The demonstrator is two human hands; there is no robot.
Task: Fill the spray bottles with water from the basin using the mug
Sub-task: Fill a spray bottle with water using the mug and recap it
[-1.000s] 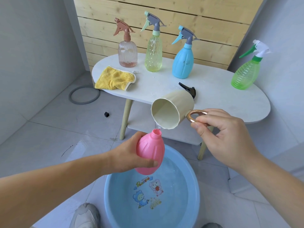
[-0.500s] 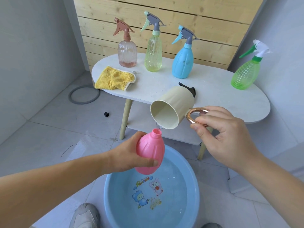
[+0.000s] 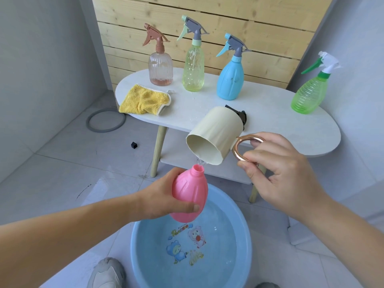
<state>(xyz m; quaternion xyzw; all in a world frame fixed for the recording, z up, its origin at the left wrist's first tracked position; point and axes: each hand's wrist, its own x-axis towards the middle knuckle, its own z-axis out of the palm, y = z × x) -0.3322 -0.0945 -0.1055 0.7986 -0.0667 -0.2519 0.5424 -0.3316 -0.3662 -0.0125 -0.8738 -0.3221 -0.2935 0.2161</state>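
Compared with a second ago, I am tipping the mug [image 3: 218, 132] slightly steeper, its base rising, while the pink bottle [image 3: 189, 190] is staying where it was. My right hand [image 3: 278, 169] is pinching the mug's copper handle [image 3: 239, 151], pouring a thin stream of water [image 3: 201, 162] into the bottle's open neck just below the rim. My left hand [image 3: 164, 196] is gripping the bottle's body, holding it tilted above the blue basin [image 3: 242, 225] of water, in front of the white table [image 3: 270, 113].

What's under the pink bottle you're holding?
The blue basin, holding water, with cartoon figures on its floor. The pink bottle and left hand cover part of its far rim.
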